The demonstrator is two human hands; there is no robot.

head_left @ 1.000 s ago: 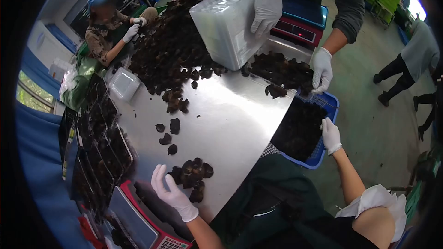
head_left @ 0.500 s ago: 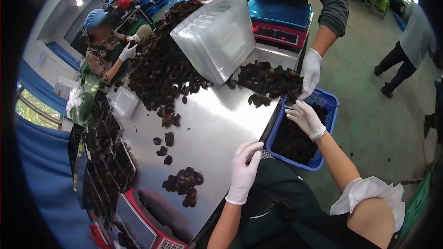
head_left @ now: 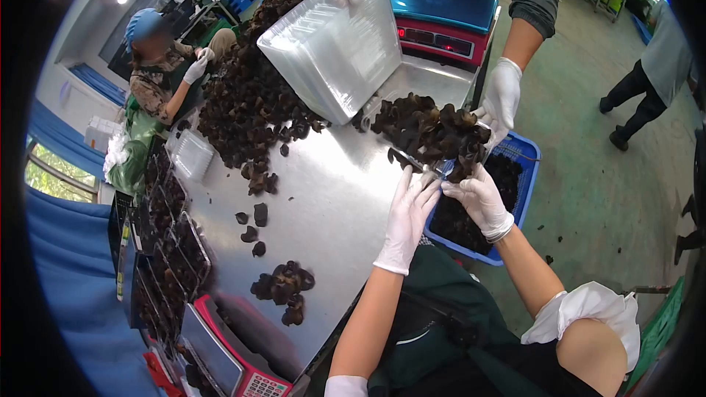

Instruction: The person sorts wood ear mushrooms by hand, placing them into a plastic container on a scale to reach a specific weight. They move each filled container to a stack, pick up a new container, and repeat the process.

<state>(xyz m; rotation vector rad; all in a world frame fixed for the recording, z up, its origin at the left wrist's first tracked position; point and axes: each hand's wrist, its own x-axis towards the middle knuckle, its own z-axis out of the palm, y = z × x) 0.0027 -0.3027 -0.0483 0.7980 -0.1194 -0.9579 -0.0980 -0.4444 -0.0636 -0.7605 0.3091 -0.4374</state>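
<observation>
Small heap of dark fungus sitting nearest on the steel table. Left hand lying flat at the table edge, fingers stretched open. Right hand curling against the main fungus pile, above the blue basket; cannot tell if it is gripping pieces. Pieces looking light, thin and crumbly, probably best scooped from beneath with cupped palms, not pinched. Beyond, a co-worker's hand touching the pile's far side.

Blue basket partly behind right hand
</observation>
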